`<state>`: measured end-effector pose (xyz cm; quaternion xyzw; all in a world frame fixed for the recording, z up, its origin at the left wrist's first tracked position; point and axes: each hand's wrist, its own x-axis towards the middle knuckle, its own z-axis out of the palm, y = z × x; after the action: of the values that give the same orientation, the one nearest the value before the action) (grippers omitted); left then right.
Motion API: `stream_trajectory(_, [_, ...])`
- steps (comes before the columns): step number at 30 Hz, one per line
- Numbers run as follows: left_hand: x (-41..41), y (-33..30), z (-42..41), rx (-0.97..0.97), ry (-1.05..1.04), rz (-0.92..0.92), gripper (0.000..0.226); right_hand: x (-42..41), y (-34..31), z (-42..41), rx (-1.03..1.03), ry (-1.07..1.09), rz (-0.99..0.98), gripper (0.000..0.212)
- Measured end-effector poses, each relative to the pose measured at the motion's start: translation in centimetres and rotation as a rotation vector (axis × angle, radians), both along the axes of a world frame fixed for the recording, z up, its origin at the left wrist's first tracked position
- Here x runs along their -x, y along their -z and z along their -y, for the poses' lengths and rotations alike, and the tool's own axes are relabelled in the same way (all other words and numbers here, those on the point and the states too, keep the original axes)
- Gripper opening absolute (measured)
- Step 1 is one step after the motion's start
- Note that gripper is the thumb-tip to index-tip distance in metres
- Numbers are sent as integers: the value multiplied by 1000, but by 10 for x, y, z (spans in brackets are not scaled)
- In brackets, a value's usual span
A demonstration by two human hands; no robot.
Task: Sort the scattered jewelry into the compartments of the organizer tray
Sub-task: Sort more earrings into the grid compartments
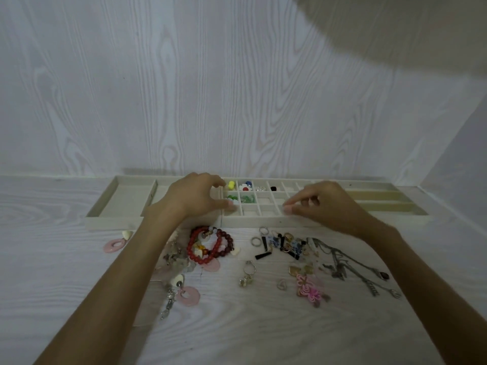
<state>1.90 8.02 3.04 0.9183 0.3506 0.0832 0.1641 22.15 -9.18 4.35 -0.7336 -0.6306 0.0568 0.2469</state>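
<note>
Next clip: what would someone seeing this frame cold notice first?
Two hands, the left hand and right hand, hover over the small compartments of a long cream organizer tray by the wall. A few compartments hold bright beads, such as a yellow bead. In front of the tray lies loose jewelry: red bead bracelets and a pink flower ornament.

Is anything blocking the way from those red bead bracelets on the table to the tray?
Nothing visible blocks it. The red bead bracelets lie just in front of the organizer tray, whose low front wall is the only thing between them. The left hand hovers over the tray's compartments, above that path.
</note>
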Motion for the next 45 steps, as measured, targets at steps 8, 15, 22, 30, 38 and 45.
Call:
stream_trajectory(8, [8,4,75,4,95,187,9,5,48,57,-9,49,-42,13])
stream_trajectory(15, [3,38,122,79,174,287,15,21,48,62,52,-2,-119,15])
stream_trajectory(22, [2,50,128,166,151,328,22,29,47,57,-14,60,-144,12])
stream_trajectory(30, [4,25,136,906,23,711,19,62,35,51,-7,90,-1344,13])
stream_trajectory(38, [8,23,137,815,-19,824,25,74,44,46,-100,191,-1274,20])
stream_trajectory(45, [1,7,125,659,-24,822,8,67,31,50,-212,166,-1019,11])
